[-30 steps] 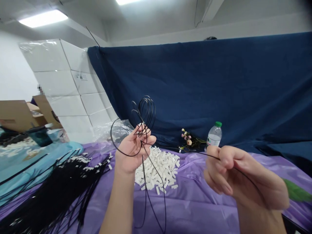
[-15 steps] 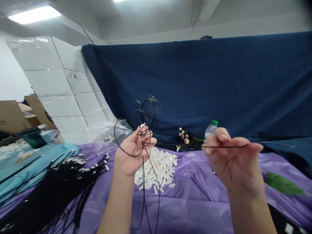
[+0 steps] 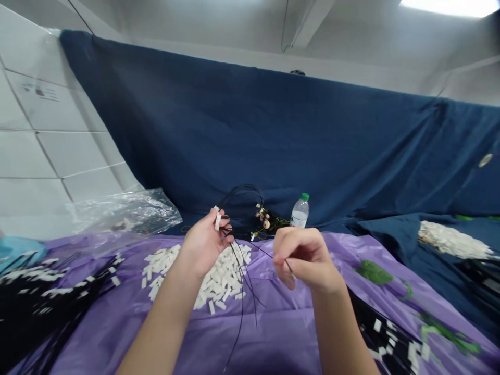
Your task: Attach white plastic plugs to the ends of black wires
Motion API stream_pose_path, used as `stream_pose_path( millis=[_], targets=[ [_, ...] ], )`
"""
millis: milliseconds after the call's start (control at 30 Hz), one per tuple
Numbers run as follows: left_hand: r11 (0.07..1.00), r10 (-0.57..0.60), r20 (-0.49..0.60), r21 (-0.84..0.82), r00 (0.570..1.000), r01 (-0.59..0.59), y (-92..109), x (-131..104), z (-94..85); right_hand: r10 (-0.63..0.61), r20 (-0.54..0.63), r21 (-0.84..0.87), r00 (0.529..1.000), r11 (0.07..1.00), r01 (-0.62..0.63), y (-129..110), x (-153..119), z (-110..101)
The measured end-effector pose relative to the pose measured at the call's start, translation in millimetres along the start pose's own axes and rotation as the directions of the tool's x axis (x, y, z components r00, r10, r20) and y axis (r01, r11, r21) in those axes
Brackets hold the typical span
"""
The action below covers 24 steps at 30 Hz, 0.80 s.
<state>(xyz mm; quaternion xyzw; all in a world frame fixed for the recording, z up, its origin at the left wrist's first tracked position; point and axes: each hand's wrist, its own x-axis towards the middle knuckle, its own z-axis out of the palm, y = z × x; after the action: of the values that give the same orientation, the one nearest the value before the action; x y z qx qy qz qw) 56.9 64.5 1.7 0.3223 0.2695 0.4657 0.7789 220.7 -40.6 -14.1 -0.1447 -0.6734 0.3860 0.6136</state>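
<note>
Left grip and right grip pinch thin black cords, looping above and dangling below.

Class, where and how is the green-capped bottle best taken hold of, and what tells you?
Probably around its body, just below the green cap, coming from the right: the plastic bottle stands roughly upright, flowers lie on its left, and the right hand hides its base from view.
</note>
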Motion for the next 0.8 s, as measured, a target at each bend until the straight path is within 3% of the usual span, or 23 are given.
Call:
stream_pose_path(
  millis=[67, 167, 267, 467, 567, 700, 800],
  targets=[
    [0.993, 0.093, -0.033, 0.080, 0.995, -0.091, -8.0, 1.7, 2.2, 0.038, -0.092, -0.018, 0.995, 0.999, -0.040, 0.8, 4.0, 6.3],
    [0.965, 0.193, 0.020, 0.178, 0.981, -0.193, -19.3, -0.4, 4.7, 0.034, -0.204, -0.147, 0.978, 0.987, -0.065, 4.0, 9.7, 11.8],
    [0.948, 0.178, 0.103, 0.249, 0.979, -0.198, -24.9, -6.8, 6.8, 0.018, -0.301, -0.293, 0.953, 0.950, -0.111, 7.1, 11.6, 12.6],
    [0.923, 0.168, 0.269, 0.295, 0.948, -0.247, -22.2, -20.8, 9.3, -0.032, -0.527, -0.487, 0.849, 0.830, -0.271, 3.3, 6.5, 15.5],
    [0.912, 0.171, 0.330, 0.304, 0.928, -0.276, -20.3, -23.8, 8.0, -0.099, -0.508, -0.625, 0.856, 0.726, -0.287, -3.7, 4.0, 22.0],
    [0.898, 0.170, 0.410, 0.309, 0.896, -0.312, -18.2, -25.3, 5.6, -0.253, -0.426, -0.806, 0.868, 0.543, -0.237, -11.3, 2.8, 32.6],
    [0.889, 0.162, 0.462, 0.315, 0.872, -0.332, -16.2, -27.0, 4.5, -0.339, -0.370, -0.868, 0.865, 0.457, -0.192, -13.5, 3.1, 37.2]
  ],
)
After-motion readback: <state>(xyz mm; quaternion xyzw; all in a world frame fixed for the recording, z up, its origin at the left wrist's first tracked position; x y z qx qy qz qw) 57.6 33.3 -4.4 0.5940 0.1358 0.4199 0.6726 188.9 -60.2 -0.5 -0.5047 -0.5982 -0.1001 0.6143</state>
